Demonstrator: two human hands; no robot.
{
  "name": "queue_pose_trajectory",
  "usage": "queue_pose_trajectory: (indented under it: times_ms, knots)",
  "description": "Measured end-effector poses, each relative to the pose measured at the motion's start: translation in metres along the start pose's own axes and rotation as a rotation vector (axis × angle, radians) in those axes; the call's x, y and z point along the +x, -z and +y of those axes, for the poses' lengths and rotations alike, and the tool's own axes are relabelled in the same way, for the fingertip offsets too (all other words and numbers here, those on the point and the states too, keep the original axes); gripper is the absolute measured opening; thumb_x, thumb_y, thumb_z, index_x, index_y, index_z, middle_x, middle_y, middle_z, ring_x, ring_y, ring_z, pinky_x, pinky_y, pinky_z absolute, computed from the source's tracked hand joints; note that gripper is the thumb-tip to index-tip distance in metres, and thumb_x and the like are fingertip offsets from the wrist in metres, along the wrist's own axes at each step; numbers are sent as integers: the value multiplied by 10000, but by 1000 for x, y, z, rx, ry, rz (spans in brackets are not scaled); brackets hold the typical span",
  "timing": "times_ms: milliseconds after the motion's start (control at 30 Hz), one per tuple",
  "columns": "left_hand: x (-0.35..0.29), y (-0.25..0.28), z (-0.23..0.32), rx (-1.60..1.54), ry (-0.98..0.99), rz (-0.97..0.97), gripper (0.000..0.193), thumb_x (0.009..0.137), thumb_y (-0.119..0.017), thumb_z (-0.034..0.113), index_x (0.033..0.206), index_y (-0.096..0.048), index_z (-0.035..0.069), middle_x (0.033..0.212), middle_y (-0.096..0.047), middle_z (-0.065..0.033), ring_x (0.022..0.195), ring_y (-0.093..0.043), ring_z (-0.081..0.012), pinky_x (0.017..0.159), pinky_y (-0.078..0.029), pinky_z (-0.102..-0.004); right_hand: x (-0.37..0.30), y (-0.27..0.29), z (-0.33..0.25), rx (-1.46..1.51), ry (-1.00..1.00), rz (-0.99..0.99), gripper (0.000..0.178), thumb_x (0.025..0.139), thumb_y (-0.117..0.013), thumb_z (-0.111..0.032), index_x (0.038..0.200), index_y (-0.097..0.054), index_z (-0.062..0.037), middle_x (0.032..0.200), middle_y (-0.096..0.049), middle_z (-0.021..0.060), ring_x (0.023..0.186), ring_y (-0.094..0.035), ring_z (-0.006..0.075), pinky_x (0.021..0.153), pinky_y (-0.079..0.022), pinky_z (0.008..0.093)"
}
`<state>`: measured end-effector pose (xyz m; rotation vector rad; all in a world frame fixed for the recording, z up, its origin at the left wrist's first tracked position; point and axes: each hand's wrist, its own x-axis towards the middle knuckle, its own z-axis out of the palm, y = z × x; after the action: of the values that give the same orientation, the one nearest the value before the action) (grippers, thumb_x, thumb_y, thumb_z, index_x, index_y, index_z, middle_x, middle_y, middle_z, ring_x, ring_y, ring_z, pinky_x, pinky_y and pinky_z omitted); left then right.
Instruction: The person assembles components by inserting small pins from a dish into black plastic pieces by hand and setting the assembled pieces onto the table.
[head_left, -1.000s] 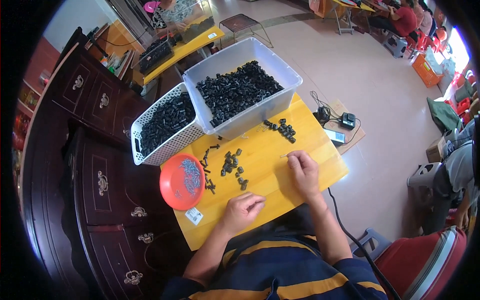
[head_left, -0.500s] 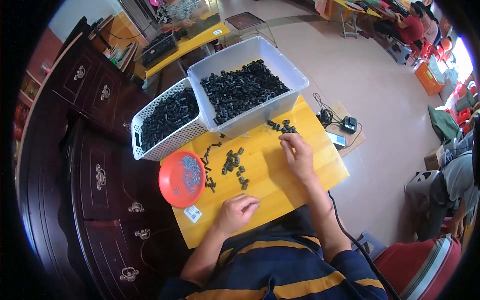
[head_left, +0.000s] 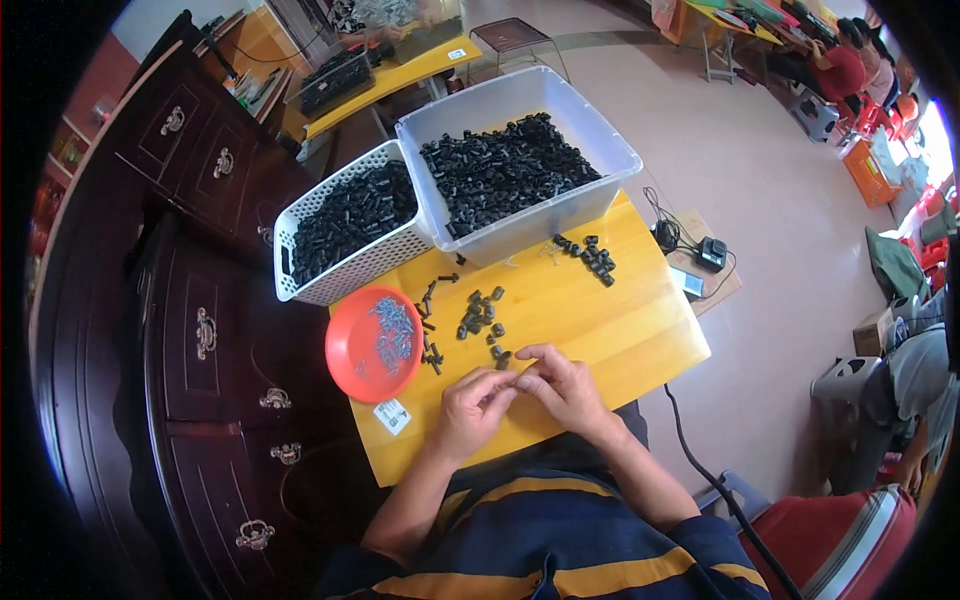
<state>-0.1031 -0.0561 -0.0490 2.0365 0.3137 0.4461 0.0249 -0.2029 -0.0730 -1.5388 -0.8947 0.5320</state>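
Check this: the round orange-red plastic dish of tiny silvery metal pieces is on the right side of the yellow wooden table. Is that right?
Wrong side: the head view shows the round orange-red plastic dish of tiny silvery metal pieces on the left side of the yellow wooden table.

Left hand meets right hand — both curled.

On my feed I see a short-sleeved navy shirt with mustard-yellow stripes (left hand and right hand bare).
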Motion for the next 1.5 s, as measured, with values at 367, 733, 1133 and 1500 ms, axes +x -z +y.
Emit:
queue_pose_trajectory:
  times_ms: [367, 733, 1133, 1500]
  knots:
    - [-24, 15, -17, -25, -10, 60, 94, 911, -751, -13, 1005, -744, -13, 869, -727, -85, 734, -691, -130, 664, -549, -262, 18, -10, 6, -113, 2, -190, 250, 973, -711, -151, 1209, -647, -94, 865, -740, 141, 815, -738, 356, 731, -578, 422]
    - [-56, 27, -39, -175, 255, 165, 67, 938, -721, 6, 998, -732, -20, 850, -727, -48, 730, -666, -83, 672, -537, -249, 82, -6, 31, -483, 282, -76, 259, 829, -744, -46, 1079, -737, -115, 1029, -674, 91, 949, -696, 315, 794, -576, 421]
    - [-53, 25, -40, -184, 253, 169, 75, 947, -720, 15, 1014, -733, -16, 844, -723, -40, 723, -654, -77, 660, -529, -250, 82, -2, 40, -573, 279, -51, 212, 841, -742, -56, 1049, -729, -99, 997, -690, 102, 915, -705, 303, 799, -588, 393]
    - [6, 6, 0, -106, 70, 122, 82, 941, -712, -9, 1023, -722, -8, 862, -716, -72, 721, -666, -109, 642, -518, -251, -2, 16, 22, 498, -211, 89, 165, 1051, -645, -101, 1177, -684, -1, 1025, -704, 2, 906, -625, 74, 833, -515, 246]
